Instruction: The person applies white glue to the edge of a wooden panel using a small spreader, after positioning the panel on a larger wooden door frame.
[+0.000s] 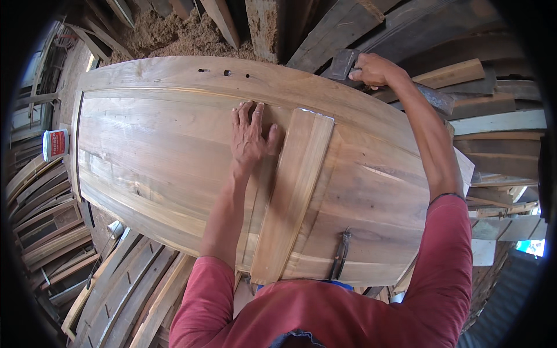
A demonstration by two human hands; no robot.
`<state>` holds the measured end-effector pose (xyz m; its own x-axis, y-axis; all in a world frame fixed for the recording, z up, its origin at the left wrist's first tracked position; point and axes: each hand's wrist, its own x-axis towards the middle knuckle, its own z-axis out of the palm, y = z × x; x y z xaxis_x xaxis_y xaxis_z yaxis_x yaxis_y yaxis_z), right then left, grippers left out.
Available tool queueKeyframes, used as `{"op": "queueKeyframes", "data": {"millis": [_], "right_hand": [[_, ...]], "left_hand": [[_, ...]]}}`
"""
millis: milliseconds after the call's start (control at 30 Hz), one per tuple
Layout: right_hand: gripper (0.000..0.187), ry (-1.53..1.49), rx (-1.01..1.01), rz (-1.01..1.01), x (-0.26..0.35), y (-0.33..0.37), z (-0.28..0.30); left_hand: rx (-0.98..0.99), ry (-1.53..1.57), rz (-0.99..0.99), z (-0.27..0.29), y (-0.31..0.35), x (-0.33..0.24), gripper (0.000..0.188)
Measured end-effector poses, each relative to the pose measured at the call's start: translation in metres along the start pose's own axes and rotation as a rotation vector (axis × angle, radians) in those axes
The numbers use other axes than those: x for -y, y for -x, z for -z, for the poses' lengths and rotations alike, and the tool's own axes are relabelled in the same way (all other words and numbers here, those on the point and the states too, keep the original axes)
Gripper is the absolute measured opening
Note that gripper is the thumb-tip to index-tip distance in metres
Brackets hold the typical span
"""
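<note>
Before me lies a large panelled wooden door (pixel 156 133) with cut-outs near its far edge. My left hand (pixel 249 133) rests on it palm down, fingers stretched out, beside a loose-looking wooden board (pixel 296 191) laid across the door. Over the door's far right edge, my right hand (pixel 377 71) is closed around a dark, block-headed tool (pixel 343 62); its exact kind is unclear. A pair of dark-handled pincers (pixel 341 254) lies on the near right part of the door.
Stacked planks surround the door on the right (pixel 493 124) and near left (pixel 116 296). Wood shavings (pixel 174 35) are heaped beyond its far edge. A white and red tub (pixel 55 145) stands off the left end. Behind my right forearm is a greyish elongated object (pixel 436 100).
</note>
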<state>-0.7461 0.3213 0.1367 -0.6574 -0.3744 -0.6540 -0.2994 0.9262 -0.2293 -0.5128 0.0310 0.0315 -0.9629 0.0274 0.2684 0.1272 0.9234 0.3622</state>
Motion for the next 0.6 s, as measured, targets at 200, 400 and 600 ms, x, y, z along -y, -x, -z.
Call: {"op": "queueKeyframes", "data": {"millis": [200, 400, 600], "right_hand": [[0.045, -0.669, -0.424, 0.002, -0.027, 0.101, -0.102], [0.034, -1.140, -0.436, -0.279, 0.010, 0.285, -0.266], [0.023, -1.590, -0.604, -0.596, -0.005, 0.444, -0.435]], "left_hand": [[-0.023, 0.016, -0.098, -0.004, -0.003, -0.002, 0.062], [0.002, -0.102, -0.166, -0.009, 0.010, 0.016, 0.072], [0.014, -0.060, -0.169, -0.007, 0.063, -0.038, 0.069]]}}
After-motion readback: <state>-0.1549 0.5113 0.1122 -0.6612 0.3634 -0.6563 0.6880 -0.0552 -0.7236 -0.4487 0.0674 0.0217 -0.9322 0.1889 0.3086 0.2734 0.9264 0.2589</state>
